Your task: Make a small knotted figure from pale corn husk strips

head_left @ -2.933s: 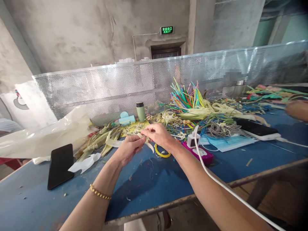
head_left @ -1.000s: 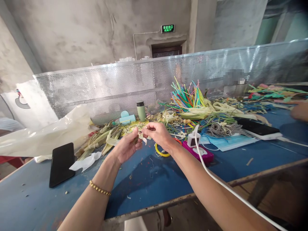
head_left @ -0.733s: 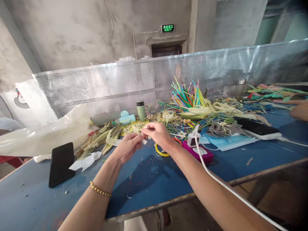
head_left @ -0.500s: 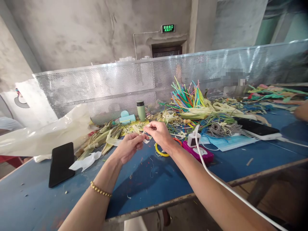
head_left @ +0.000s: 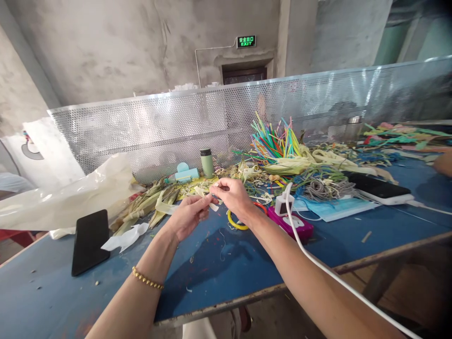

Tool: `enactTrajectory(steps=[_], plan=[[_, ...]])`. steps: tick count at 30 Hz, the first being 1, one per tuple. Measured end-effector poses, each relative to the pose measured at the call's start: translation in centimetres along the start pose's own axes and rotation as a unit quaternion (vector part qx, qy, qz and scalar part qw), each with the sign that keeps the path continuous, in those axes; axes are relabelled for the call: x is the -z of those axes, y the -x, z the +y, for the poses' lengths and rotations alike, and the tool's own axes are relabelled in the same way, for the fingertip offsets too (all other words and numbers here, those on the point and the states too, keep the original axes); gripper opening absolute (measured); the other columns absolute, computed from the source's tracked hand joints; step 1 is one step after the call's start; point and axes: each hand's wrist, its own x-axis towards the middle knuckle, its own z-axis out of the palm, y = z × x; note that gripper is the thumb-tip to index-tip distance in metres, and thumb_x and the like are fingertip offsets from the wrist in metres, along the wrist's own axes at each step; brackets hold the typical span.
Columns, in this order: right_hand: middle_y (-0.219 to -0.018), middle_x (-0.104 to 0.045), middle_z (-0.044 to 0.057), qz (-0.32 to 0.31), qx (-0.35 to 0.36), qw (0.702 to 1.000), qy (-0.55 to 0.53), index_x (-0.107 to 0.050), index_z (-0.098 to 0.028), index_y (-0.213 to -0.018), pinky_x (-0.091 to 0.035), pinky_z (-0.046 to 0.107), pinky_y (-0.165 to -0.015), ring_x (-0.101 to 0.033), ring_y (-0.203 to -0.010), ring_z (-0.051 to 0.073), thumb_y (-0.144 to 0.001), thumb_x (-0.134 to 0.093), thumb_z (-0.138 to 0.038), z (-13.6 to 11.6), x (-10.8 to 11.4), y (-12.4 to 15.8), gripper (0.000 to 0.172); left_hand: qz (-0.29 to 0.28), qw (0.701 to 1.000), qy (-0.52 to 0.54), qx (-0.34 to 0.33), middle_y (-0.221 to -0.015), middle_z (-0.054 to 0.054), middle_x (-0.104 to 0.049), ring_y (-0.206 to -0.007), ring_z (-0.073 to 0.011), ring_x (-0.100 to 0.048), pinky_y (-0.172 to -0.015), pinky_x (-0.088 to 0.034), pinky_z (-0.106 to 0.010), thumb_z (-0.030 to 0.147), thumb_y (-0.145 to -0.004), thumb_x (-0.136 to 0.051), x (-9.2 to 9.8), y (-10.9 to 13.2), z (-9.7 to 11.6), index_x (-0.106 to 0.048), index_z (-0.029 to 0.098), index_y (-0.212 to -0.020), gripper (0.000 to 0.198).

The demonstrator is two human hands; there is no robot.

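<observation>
My left hand (head_left: 190,215) and my right hand (head_left: 230,194) meet above the blue table (head_left: 212,278), both in a pinch. Between their fingertips is a thin pale strip of corn husk (head_left: 213,206), with its loose ends showing around the fingers. The exact grip point is partly covered by the fingers. Just left of my left hand lie dried corn husks (head_left: 139,207). Below my right wrist are a yellow ring (head_left: 237,226) and a red ring, partly hidden by the wrist.
A black phone (head_left: 91,241) and a white scrap (head_left: 125,237) lie left. A green bottle (head_left: 206,164) stands behind my hands. Rightward are colourful sticks (head_left: 275,139), a magenta power strip (head_left: 294,225) with a white cable, twine (head_left: 326,187), and another person's hand (head_left: 444,163).
My hands stay nearly in place; the fingers shift slightly on the husk strip, and its loose end below turns a little. The other person's hand at right moves slightly.
</observation>
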Motion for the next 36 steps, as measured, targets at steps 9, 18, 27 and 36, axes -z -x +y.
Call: enactTrajectory(steps=[9, 18, 27, 36], plan=[[-0.060, -0.055, -0.001, 0.037, 0.008, 0.998, 0.049, -0.056, -0.016, -0.064, -0.035, 0.024, -0.054, -0.048, -0.056, 0.011, -0.074, -0.060, -0.031, 0.5, 0.1, -0.2, 0.018, -0.025, 0.999, -0.043, -0.019, -0.076, -0.003, -0.058, -0.051, -0.0041, -0.029, -0.050, -0.027, -0.022, 0.027, -0.075, -0.065, -0.7, 0.4, 0.0, -0.058, 0.012, -0.060, 0.023], [-0.059, -0.058, -0.001, -0.093, -0.048, 0.995, -0.003, -0.066, -0.014, -0.078, -0.036, 0.024, -0.050, -0.049, -0.052, 0.010, -0.074, -0.066, -0.038, 0.0, 0.5, 0.0, 0.024, -0.028, 0.996, -0.081, -0.023, -0.054, 0.004, -0.041, -0.050, -0.0054, -0.029, -0.048, -0.022, -0.023, 0.041, -0.068, -0.078, 0.3, -0.1, -0.9, -0.066, 0.010, -0.066, 0.034], [-0.061, -0.057, 0.000, -0.158, -0.057, 0.986, 0.004, -0.063, -0.014, -0.065, -0.034, 0.023, -0.050, -0.046, -0.054, 0.009, -0.070, -0.069, -0.029, -0.4, 0.8, 0.2, 0.017, -0.055, 0.993, -0.102, 0.007, -0.060, 0.003, -0.047, -0.052, -0.0049, -0.034, -0.051, -0.024, -0.024, 0.027, -0.064, -0.081, 0.6, 0.4, 0.0, -0.066, 0.010, -0.073, 0.025], [-0.061, -0.052, -0.002, -0.112, -0.069, 0.989, -0.062, -0.062, -0.014, -0.073, -0.030, 0.023, -0.050, -0.043, -0.054, 0.008, -0.073, -0.065, -0.031, -0.1, 0.8, 0.1, 0.017, -0.036, 0.999, 0.006, -0.030, -0.061, 0.001, -0.050, -0.052, -0.0067, -0.044, -0.052, -0.034, -0.022, 0.032, -0.078, -0.071, 0.4, 0.2, 0.1, -0.058, 0.012, -0.074, 0.024]])
